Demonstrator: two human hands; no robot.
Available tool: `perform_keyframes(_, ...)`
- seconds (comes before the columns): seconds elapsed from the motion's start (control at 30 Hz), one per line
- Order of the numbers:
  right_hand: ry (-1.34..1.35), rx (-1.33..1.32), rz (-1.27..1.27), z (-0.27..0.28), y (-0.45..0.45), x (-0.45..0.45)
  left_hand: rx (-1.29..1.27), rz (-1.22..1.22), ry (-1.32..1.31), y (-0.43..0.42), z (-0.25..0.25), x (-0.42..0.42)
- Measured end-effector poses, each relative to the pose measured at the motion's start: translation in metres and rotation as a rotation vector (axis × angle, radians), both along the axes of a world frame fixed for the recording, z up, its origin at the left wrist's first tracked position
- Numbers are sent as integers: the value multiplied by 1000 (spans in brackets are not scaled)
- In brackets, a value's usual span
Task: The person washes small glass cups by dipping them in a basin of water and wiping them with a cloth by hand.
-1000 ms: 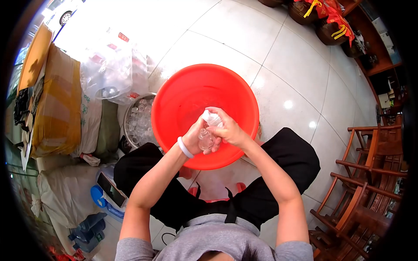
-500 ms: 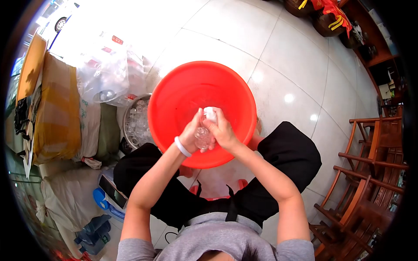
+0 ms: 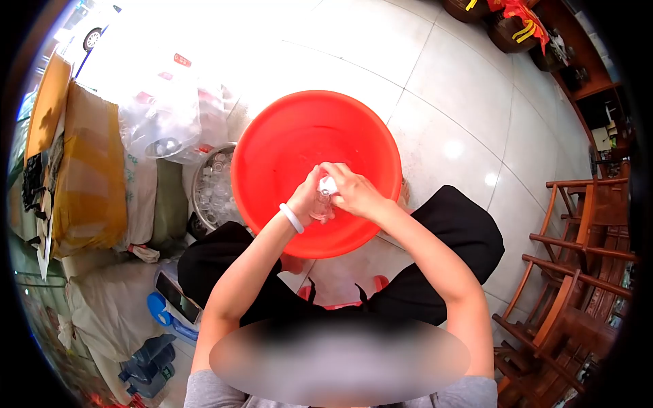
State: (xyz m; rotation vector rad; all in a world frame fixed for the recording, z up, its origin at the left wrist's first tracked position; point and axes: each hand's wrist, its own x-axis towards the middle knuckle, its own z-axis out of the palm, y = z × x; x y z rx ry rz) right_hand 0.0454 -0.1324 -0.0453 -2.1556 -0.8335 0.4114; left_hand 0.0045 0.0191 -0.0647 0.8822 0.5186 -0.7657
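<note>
Over the large red basin (image 3: 272, 143), my two hands meet close together. My left hand (image 3: 305, 197) is closed around a small clear bottle (image 3: 322, 207), and its neck points up toward my right hand. My right hand (image 3: 354, 192) pinches a small white piece (image 3: 328, 185) against the bottle's top. Whether the white piece is cloth or something firmer, I cannot make out. My fingers partly cover the bottle. Left of the red basin, a metal basin (image 3: 196, 197) holds many clear bottles like it.
Clear plastic bags (image 3: 163, 115) and a taped cardboard box (image 3: 88, 170) stand on the left. Wooden chairs (image 3: 571, 251) line the right side. Dark jars with red cloth (image 3: 513, 32) sit at the upper right. My knees flank the basin.
The bottle has turned in my left hand so its neck faces up more. My right hand has swung over its top with the white piece, its elbow moving outward.
</note>
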Motion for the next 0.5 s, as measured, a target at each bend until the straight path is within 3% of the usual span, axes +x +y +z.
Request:
perform_keyframes(0.07, 146, -117, 4, -10, 8, -1, 6, -31, 29, 2, -3, -2)
perform_keyframes(0.13, 146, -111, -9, -17, 17, 4, 201, -60, -24, 6, 4, -2)
perform_keyframes(0.27, -48, 206, -179, -6, 31, 31, -4, 9, -90, 39, 34, 19)
perform_keyframes(0.33, -82, 264, -220, 13, 31, 53, 63, 86, -268, 52, 65, 21)
perform_keyframes(0.43, 672, 480, -106, 48, 21, 72, -26, 143, -373, 63, 67, 22)
perform_keyframes(0.5, 739, 482, -59, 26, 16, 74, -136, 191, -363, 66, 54, 23)
